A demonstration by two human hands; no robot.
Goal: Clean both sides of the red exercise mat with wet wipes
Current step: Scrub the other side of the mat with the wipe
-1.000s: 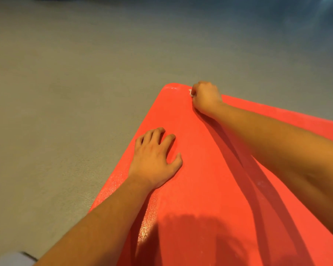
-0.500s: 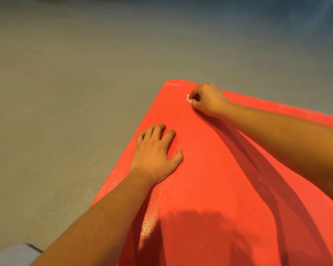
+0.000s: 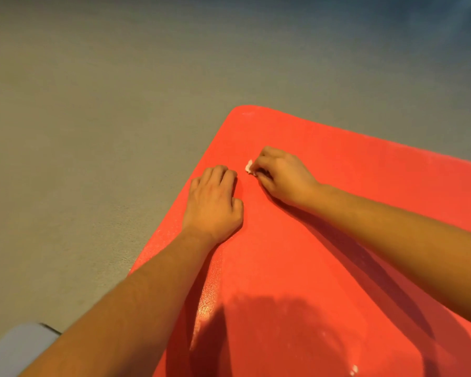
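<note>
My right hand (image 3: 283,178), grip pinched on the wipe (image 3: 249,167), sits on the red mat (image 3: 337,268) just short of its far corner (image 3: 242,111), left hand (image 3: 212,205) flat beside; I judge the rest lies rightward.

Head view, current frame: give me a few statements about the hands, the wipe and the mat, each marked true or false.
1. The right hand pinches a small white wet wipe against the red exercise mat. True.
2. The left hand holds a second wipe. False: it rests palm down on the mat and holds nothing.
3. The mat lies on a grey floor. True.
4. The wipe is spread out flat under an open right palm. False: it is bunched small, and only a bit of it shows at the curled fingertips.
</note>
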